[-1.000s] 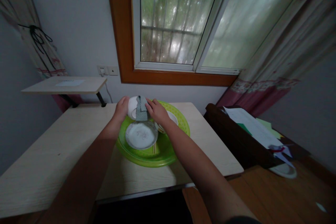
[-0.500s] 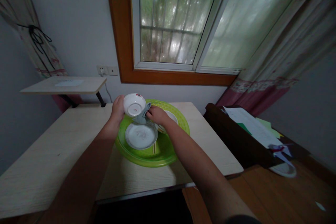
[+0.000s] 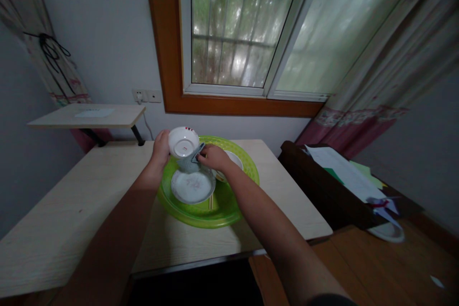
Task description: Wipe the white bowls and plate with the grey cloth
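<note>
My left hand (image 3: 161, 148) grips the left edge of a white bowl (image 3: 183, 141) with red marks near its rim, tilted so its round foot faces me. Pinched in my right hand (image 3: 211, 156) is a grey-blue cloth (image 3: 189, 164), which hangs against the bowl's lower right side. Below them a white plate (image 3: 193, 186) lies in a large green basin (image 3: 211, 222). Another white bowl (image 3: 234, 159) sits in the basin, partly behind my right wrist. A pair of chopsticks (image 3: 211, 202) pokes out beside the plate.
The basin stands on a pale wooden table (image 3: 107, 191). A small raised shelf (image 3: 89, 117) with a paper on it is at the back left. To the right, papers (image 3: 337, 172) lie on a dark brown piece of furniture (image 3: 308, 186). The wall and window are behind.
The cloth in my right hand has shifted slightly left and down along the bowl. My left hand keeps the bowl in nearly the same place.
</note>
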`<action>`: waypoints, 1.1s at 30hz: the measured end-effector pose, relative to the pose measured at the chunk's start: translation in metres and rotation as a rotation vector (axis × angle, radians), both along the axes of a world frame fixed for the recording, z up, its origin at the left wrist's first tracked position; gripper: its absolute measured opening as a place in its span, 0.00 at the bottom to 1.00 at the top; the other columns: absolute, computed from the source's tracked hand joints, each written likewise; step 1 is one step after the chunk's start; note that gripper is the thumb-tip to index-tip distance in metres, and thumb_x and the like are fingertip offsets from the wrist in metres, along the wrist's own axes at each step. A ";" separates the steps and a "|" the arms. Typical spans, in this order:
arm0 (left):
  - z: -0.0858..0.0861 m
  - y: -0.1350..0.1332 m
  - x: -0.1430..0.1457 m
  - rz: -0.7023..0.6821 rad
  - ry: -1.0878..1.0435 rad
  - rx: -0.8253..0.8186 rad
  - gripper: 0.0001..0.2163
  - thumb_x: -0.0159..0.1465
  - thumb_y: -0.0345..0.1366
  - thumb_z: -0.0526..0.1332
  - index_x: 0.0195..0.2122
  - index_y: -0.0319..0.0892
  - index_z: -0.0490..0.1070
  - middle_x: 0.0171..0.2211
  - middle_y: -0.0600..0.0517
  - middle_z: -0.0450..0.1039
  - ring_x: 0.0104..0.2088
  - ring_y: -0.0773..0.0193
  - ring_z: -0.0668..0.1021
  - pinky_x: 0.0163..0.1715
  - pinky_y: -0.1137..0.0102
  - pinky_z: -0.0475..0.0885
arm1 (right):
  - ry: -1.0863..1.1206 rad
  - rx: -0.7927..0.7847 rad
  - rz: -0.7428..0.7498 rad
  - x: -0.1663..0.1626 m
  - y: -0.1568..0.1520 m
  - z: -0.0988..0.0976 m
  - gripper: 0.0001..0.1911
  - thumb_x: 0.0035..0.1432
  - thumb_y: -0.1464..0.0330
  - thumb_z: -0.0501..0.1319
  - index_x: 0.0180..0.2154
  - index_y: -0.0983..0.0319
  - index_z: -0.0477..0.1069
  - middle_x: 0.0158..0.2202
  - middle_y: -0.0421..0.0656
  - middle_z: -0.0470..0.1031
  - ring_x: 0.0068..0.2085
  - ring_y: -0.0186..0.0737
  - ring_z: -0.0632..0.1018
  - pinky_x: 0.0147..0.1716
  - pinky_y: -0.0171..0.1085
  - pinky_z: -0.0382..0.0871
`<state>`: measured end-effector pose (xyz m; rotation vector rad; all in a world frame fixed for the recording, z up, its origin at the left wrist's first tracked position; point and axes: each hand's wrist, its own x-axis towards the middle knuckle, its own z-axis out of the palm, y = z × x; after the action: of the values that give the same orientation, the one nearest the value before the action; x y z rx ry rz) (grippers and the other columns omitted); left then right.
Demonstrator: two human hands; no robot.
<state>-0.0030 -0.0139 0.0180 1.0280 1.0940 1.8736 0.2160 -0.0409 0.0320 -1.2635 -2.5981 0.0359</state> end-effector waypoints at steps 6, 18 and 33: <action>-0.003 0.002 0.000 -0.006 -0.055 -0.008 0.20 0.53 0.53 0.69 0.24 0.45 0.62 0.24 0.55 0.61 0.26 0.67 0.66 0.25 0.70 0.63 | 0.142 0.132 -0.133 0.002 0.008 -0.003 0.15 0.65 0.63 0.58 0.41 0.63 0.80 0.44 0.49 0.76 0.47 0.43 0.74 0.49 0.38 0.66; -0.011 0.010 -0.003 -0.048 -0.018 -0.066 0.15 0.54 0.48 0.67 0.25 0.45 0.65 0.24 0.55 0.66 0.27 0.66 0.69 0.25 0.70 0.67 | 0.569 0.193 -0.088 -0.001 0.014 -0.011 0.20 0.61 0.73 0.58 0.55 0.62 0.66 0.46 0.47 0.72 0.43 0.41 0.75 0.46 0.40 0.70; -0.002 0.001 -0.001 -0.203 -0.006 -0.102 0.14 0.53 0.50 0.65 0.26 0.47 0.67 0.23 0.50 0.72 0.31 0.56 0.77 0.30 0.62 0.72 | 0.630 0.248 0.196 -0.001 0.002 0.001 0.21 0.68 0.65 0.55 0.61 0.58 0.67 0.49 0.49 0.68 0.48 0.43 0.73 0.52 0.43 0.70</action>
<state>-0.0042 -0.0126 0.0163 1.0339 1.0308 1.6421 0.2145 -0.0388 0.0330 -0.7491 -2.0860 0.1216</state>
